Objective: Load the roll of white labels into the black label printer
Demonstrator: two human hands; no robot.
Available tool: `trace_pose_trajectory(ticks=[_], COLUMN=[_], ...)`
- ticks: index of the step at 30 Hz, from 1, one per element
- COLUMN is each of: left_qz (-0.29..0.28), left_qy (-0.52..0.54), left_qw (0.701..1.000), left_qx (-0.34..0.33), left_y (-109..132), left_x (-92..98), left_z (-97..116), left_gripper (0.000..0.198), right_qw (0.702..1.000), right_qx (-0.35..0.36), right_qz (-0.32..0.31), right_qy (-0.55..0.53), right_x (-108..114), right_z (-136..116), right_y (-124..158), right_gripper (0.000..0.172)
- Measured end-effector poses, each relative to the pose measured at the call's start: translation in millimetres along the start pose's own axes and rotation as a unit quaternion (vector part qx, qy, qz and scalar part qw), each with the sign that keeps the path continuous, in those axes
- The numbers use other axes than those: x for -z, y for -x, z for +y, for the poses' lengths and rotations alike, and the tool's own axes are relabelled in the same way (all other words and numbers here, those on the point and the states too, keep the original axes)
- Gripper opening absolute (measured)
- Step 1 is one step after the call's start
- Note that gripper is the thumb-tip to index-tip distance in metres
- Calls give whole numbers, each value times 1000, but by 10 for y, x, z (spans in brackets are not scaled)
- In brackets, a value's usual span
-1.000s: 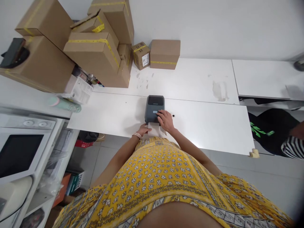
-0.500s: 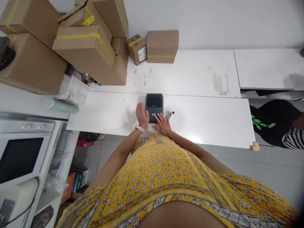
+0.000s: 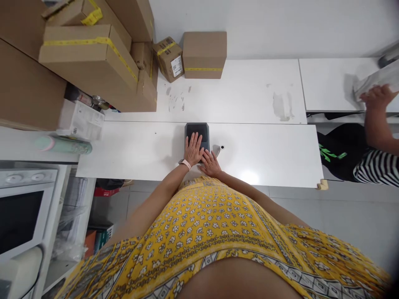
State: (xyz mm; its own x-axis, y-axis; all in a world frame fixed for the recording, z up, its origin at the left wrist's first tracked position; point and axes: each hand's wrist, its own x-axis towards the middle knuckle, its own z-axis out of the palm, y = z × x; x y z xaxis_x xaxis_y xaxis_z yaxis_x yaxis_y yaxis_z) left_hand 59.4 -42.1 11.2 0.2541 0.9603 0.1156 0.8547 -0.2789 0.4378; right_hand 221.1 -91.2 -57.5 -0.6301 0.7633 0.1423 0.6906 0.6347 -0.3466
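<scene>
A compact dark grey device with a darker glossy upper panel, possibly a label printer, lies on the white table in front of my body. My left hand rests over its middle, fingers extended across the panel and hiding the part below. At the device's lower right corner is my right hand, fingers loosely spread and the fingertips at its edge. Just right of it is a small white piece with a black dot, too small to name.
Cardboard boxes are stacked at the left, with a smaller box against the wall. A mint bottle and a microwave are at the left. At the right, another person's hand touches a pale package.
My left hand has moved from the device's left side onto its top. My right hand stays near the lower right corner. The other person's hand and package have come into view.
</scene>
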Motion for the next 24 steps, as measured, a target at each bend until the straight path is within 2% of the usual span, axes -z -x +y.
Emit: trace_pose_trajectory(ticks=[2,4,6,8,9,10,11,13,14,15,17,19,21,24], left_qz=[10,52,135,207,199,159,86,-60,-112,-140,-138,-111,-99,-106], left_qy=[15,43,75,114,146,191,253,380,434,477,534,560,567,561], left_qw=[1000,995,969,912,888,868,850,797,767,740,702,680,675,683], left_qx=[16,77,195,335,388,430,455,466,459,453,451,460,461,455], left_y=[-5,57,218,465,601,733,850,1014,1054,1068,1040,989,960,981], left_x=[-1,-5,-4,6,12,15,12,-16,-42,-72,-135,-184,-211,-239], left_z=[9,-23,-106,-221,-274,-315,-338,-323,-290,-247,-162,-117,-123,-175], left_gripper=[64,63,60,54,50,43,34,22,22,25,33,35,35,35], right_qw=[1000,1000,1000,1000,1000,1000,1000,1000,1000,1000,1000,1000,1000,1000], right_qx=[-2,-9,-12,-10,-10,-11,-12,-11,-11,-11,-11,-10,-8,-5], right_qz=[7,14,16,14,13,12,11,9,9,9,8,5,5,10], right_qy=[0,1,3,6,6,6,5,2,0,-1,-4,-6,-6,-4], right_x=[12,46,91,130,144,152,156,157,158,160,173,193,209,220], right_z=[-10,-37,-66,-84,-87,-86,-83,-75,-71,-68,-68,-73,-79,-83], right_y=[2,6,9,9,8,6,4,1,1,1,4,10,17,25], right_gripper=[66,66,66,65,65,66,66,66,66,66,66,65,64,62])
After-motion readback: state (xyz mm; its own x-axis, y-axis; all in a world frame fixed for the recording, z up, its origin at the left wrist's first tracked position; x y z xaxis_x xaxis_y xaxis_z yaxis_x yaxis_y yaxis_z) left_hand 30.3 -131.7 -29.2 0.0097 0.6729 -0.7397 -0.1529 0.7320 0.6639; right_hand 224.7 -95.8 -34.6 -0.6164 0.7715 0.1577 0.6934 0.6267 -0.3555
